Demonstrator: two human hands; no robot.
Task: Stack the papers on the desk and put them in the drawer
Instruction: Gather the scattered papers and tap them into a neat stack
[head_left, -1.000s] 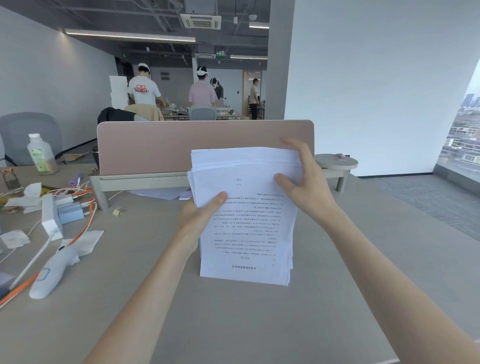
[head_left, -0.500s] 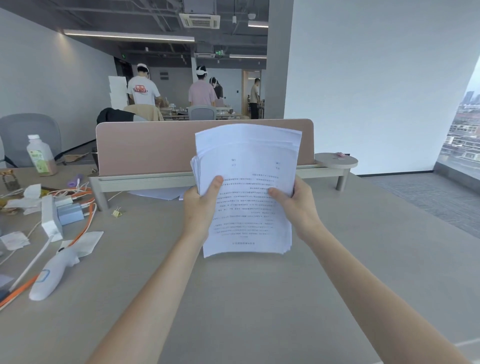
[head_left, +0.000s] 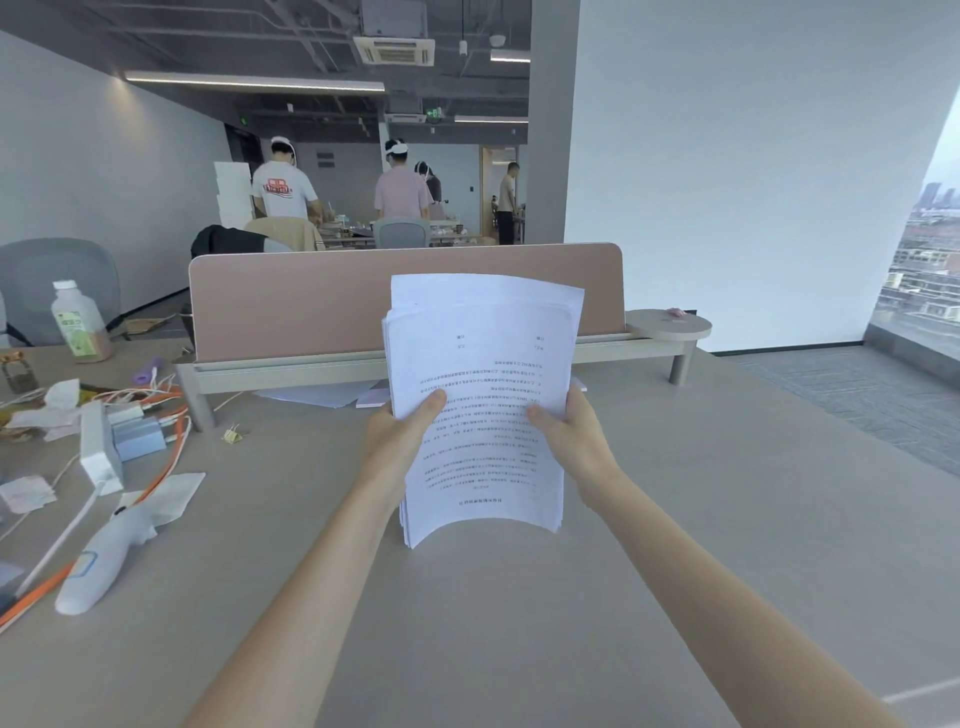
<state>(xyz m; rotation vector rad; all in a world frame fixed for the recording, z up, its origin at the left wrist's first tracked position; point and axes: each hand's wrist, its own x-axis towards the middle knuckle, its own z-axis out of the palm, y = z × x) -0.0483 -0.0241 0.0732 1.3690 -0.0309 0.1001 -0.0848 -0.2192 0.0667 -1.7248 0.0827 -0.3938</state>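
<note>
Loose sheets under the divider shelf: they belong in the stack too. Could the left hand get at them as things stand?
Probably not yet: the left hand is gripping the stack with the right hand. The path to the loose sheets looks open once it lets go.

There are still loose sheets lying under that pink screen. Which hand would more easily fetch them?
Probably the left hand. The loose sheets lie just beyond it, left of the held stack, while the right hand would have to cross over. Both hands grip the stack now.
</note>
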